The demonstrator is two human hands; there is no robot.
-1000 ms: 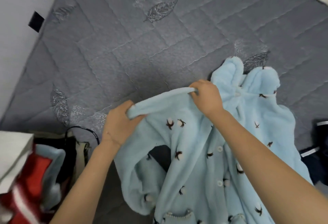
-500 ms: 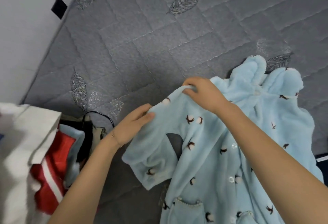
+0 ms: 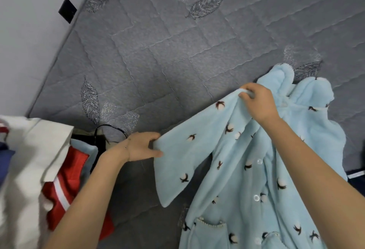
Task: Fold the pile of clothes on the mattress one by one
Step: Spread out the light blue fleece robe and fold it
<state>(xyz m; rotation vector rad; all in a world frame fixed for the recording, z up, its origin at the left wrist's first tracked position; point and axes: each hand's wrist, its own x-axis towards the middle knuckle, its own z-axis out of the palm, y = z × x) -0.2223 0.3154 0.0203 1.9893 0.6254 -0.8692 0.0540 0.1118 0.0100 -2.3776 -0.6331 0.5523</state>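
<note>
Left hand [image 3: 138, 146] pinches the sleeve cuff of the fleece pajama top [image 3: 246, 169], right hand [image 3: 258, 102] grips its shoulder (centre right); the sleeve is best pulled taut and flat before folding inward

Frame edges cut off the pajama top [image 3: 237, 171] and clothes pile [image 3: 25, 169].

Readable txt: none showing anywhere.
Strap [image 3: 115, 128]: pale marks running along the black band, poss. print, too small to read.
Robe [image 3: 233, 189]: showing only a dark sprig pattern w/ white bolls, not lettering.
</note>
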